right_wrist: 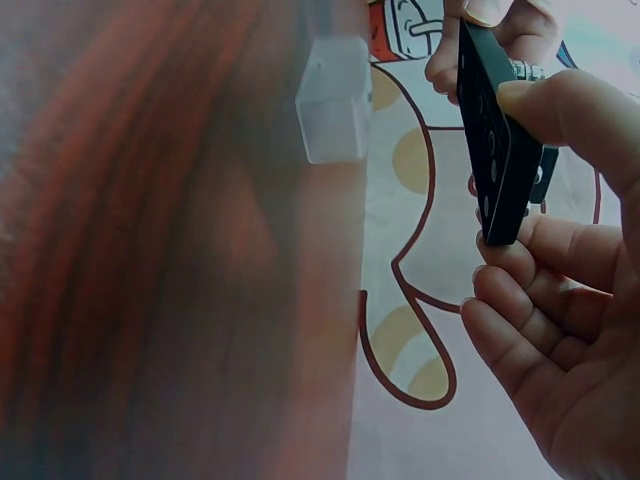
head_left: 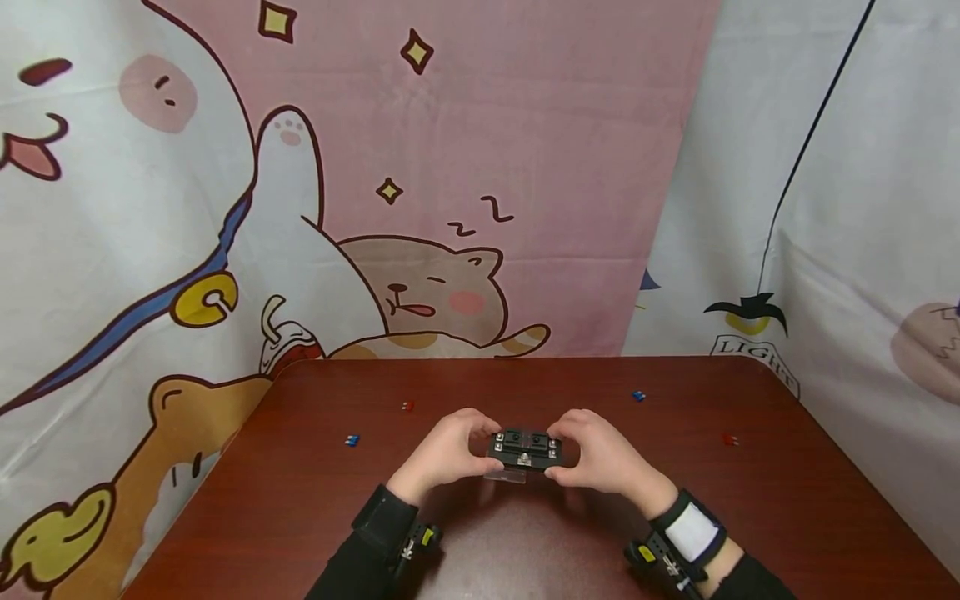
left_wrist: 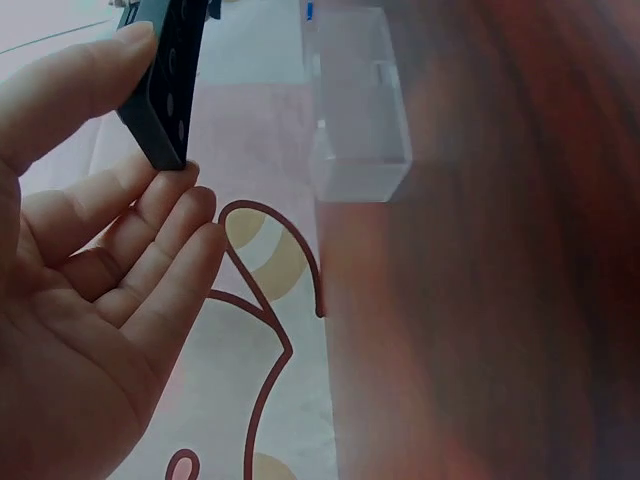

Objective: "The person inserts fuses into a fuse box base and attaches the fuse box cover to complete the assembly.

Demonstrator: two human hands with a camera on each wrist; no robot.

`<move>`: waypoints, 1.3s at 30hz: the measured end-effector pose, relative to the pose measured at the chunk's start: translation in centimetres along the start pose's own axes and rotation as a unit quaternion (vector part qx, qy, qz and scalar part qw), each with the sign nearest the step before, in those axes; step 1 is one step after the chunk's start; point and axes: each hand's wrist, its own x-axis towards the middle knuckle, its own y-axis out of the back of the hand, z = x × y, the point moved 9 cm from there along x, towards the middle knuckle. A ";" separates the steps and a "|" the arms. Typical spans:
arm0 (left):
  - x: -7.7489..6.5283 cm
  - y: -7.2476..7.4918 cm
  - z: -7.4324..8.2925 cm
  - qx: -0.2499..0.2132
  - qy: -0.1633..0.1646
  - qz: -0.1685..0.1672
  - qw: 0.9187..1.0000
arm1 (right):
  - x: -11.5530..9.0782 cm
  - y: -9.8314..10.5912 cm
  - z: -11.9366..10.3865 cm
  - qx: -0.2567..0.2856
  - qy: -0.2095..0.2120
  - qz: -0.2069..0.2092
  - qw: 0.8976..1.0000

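While both hands meet over the dark reddish-brown tabletop (head_left: 285,517), they hold a black rectangular electrical module (head_left: 525,450) between them, one at each end. The left hand (head_left: 453,450) pinches the module's left end between thumb and fingers, and the right hand (head_left: 600,454) grips the right end in the same way. Seen from the left wrist, the thumb presses against one side of the black body and a fingertip meets the opposite side, with the other fingers reaching out loosely beside it; the right-wrist view shows a matching pinch. Silver metal contacts sit near both ends of the module's upper face, and another lies at the middle of the edge nearer the person.

The module is raised above the tabletop, where a translucent plastic box (left_wrist: 362,120) stands well apart from it in both wrist views. From the head, a clear edge of that box shows just below the module, partly hidden by it.

Small coloured pieces lie scattered around, too small to identify: a blue one (head_left: 352,440) and a red one (head_left: 407,407) on the left, another blue one (head_left: 638,396) towards the far edge, and another red one (head_left: 731,439) on the right. A black strap with a white panel (head_left: 692,528) circles the right wrist. Behind the tabletop hangs a printed cartoon cloth (head_left: 570,167).
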 end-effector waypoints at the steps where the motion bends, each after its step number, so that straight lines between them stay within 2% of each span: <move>1: -0.2 -0.1 0.0 -0.001 -0.002 -0.003 1.000 | -0.1 -0.1 -0.1 -0.001 0.002 -0.002 1.000; 9: -1.6 -0.9 0.5 0.011 -0.031 -0.017 0.999 | -1.1 -1.1 -0.8 0.008 0.009 -0.039 0.999; 16: -2.3 -2.6 0.7 0.094 -0.023 -0.055 0.994 | -1.9 -2.5 -1.0 0.010 0.006 -0.084 0.996; 20: -2.9 -3.1 0.8 0.133 -0.017 -0.060 0.989 | -2.2 -3.3 -1.1 0.016 -0.001 -0.108 0.994; 25: -3.3 -3.4 0.9 0.159 -0.013 -0.052 0.986 | -2.4 -4.0 -1.2 0.009 0.002 -0.122 0.992; 33: -3.6 -4.6 0.6 0.189 0.003 -0.073 0.979 | -2.5 -5.0 -1.2 -0.006 0.001 -0.148 0.989; 39: -3.5 -5.1 0.8 0.224 -0.010 -0.074 0.972 | -2.5 -5.5 -1.2 -0.007 0.000 -0.160 0.987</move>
